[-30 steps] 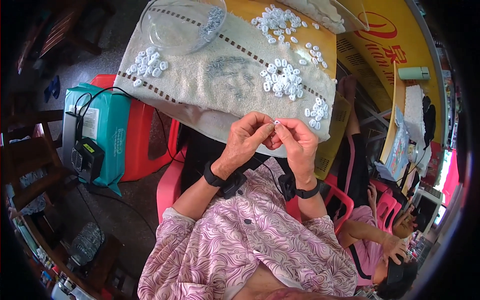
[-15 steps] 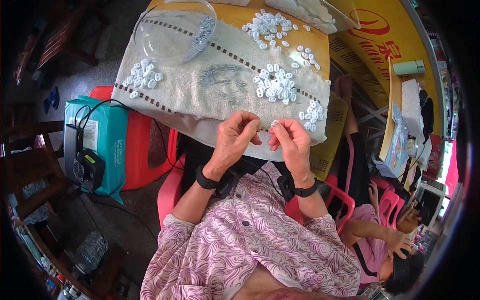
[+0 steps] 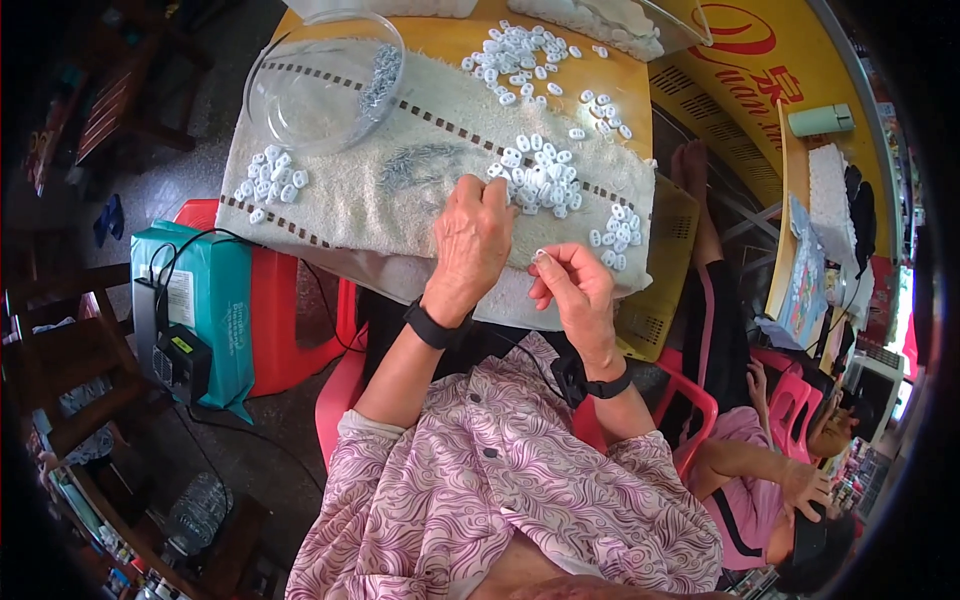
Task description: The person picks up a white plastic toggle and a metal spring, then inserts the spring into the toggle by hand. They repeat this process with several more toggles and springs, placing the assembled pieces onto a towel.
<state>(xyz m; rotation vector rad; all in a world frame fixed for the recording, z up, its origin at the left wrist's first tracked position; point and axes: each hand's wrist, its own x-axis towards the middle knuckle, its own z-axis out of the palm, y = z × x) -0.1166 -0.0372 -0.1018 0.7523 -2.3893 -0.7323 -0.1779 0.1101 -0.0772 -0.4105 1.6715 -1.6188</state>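
Observation:
My left hand is over the towel, its fingers curled down at the left edge of a pile of small white oval plastic pieces with two holes. Its fingertips are hidden, so what they pinch cannot be made out. Just beyond that hand lies a patch of thin grey metal pins. Lower down, at the towel's near edge, my right hand pinches one small white plastic piece between thumb and forefinger. To its right sits a smaller heap of white pieces.
A clear round bowl holding grey pins stands at the far left of the table. White pieces lie in another heap at left and loose at the back. A teal package rests on a red stool; another person sits at right.
My left hand has moved forward from beside the right hand to the edge of the white pile. The right hand stays near the towel's edge, still pinching the white piece.

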